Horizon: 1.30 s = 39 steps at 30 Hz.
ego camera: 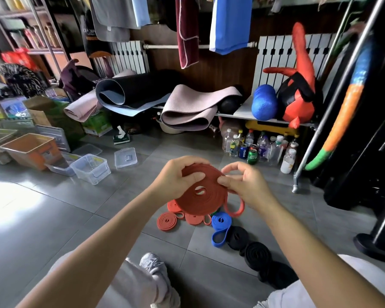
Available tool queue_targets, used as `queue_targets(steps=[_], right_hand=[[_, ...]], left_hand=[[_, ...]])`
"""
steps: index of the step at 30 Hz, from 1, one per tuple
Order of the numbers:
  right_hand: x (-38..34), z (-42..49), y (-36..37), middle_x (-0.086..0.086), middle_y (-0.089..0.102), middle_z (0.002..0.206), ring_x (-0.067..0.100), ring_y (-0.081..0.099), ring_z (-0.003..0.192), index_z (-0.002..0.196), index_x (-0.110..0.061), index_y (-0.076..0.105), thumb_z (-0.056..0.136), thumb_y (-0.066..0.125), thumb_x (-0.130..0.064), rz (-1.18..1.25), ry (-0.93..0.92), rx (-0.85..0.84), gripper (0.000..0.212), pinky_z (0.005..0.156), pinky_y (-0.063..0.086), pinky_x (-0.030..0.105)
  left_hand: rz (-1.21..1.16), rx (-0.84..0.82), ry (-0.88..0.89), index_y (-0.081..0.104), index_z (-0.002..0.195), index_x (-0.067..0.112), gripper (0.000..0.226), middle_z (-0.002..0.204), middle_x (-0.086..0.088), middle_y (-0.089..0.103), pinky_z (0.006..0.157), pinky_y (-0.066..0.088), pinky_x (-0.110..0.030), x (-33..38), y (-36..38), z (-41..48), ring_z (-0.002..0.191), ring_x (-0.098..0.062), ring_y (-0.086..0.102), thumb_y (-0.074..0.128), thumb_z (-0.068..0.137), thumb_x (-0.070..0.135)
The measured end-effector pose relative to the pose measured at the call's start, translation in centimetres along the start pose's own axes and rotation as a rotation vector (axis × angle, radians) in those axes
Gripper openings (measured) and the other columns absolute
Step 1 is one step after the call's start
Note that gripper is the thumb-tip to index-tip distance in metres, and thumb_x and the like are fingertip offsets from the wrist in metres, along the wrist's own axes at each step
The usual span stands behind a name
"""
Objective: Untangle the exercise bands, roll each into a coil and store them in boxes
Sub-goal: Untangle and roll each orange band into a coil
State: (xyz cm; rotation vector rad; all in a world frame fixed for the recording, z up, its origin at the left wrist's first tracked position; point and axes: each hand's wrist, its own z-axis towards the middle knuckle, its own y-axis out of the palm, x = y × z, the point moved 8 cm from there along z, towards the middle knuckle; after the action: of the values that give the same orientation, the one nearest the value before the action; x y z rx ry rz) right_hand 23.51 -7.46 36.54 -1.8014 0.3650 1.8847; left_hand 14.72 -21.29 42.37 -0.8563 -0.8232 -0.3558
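Operator: What boxes are near me, from the head view?

Spotter: On the floor (53, 218) to your left stands a clear box (91, 168), open-topped; a clear lid (125, 157) lies just beside it. Behind sit a shallow clear tray (60, 167) and an orange bin (30, 150); what they hold I cannot tell.

Operator: And the band?

Spotter: Your left grip (182, 176) is clasped over the red band coil (206, 194), thumb on its face. Your right grip (247, 185) pinches its outer turn, a loose loop (235, 208) hanging below. Beneath, on the floor, lie small red coils (166, 221), a blue band (220, 227) and black coils (257, 254). Bottles and cans (253, 147) stand beyond; your shoe (152, 263) is close in.
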Motion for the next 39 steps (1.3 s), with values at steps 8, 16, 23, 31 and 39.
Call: queue_targets(steps=[8,16,23,31,39], right_hand=[[-1.2,3.0,2.4,0.008,0.063,0.101,0.018,0.058,0.099,0.118,-0.021,0.064,0.095,0.052,-0.014,-0.332,-0.175,-0.026,0.028,0.088,0.048,0.032],[3.1,12.6,4.2,-0.021,0.068,0.07,-0.012,0.057,0.054,0.115,-0.017,0.065,0.087,0.063,-0.008,-0.158,0.092,-0.075,0.029,0.048,0.039,0.005],[13.0,20.8,10.0,-0.013,0.07,0.076,-0.001,0.063,0.065,0.083,-0.03,0.067,0.083,0.07,-0.016,-0.109,0.241,-0.132,0.014,0.056,0.05,0.016],[36.3,22.5,18.9,0.025,0.059,0.068,0.019,0.048,0.066,0.086,0.016,0.064,0.089,0.06,-0.004,-0.093,0.607,-0.299,0.02,0.063,0.037,0.031],[51.9,19.1,23.6,0.002,0.067,0.075,0.012,0.055,0.073,0.076,-0.008,0.072,0.085,0.065,-0.004,-0.224,0.818,-0.412,0.012,0.069,0.043,0.025]], left_hand=[[-0.199,0.365,-0.128,0.064,0.094,0.038,0.039,0.098,0.015,0.065,0.077,0.048,-0.01,-4.0,-4.6,1.9,0.087,0.006,0.061,0.066,0.083,0.001],[-0.319,0.454,-0.27,0.066,0.094,0.036,0.034,0.101,0.012,0.066,0.081,0.052,-0.019,-12.4,-5.9,5.8,0.093,-0.002,0.062,0.066,0.084,0.004],[-0.415,0.405,-0.542,0.065,0.097,0.03,0.029,0.098,0.003,0.066,0.076,0.054,-0.025,-26.6,-4.6,7.5,0.086,-0.012,0.063,0.065,0.085,0.004],[-0.347,0.495,-1.154,0.043,0.077,0.018,0.024,0.072,0.001,0.047,0.051,0.035,-0.019,-49.2,2.9,-0.7,0.06,-0.011,0.042,0.054,0.083,-0.002],[-0.337,0.513,-1.487,0.059,0.092,0.012,0.024,0.093,-0.012,0.065,0.076,0.049,-0.033,-59.9,10.5,-11.8,0.081,-0.023,0.06,0.052,0.08,-0.008]])
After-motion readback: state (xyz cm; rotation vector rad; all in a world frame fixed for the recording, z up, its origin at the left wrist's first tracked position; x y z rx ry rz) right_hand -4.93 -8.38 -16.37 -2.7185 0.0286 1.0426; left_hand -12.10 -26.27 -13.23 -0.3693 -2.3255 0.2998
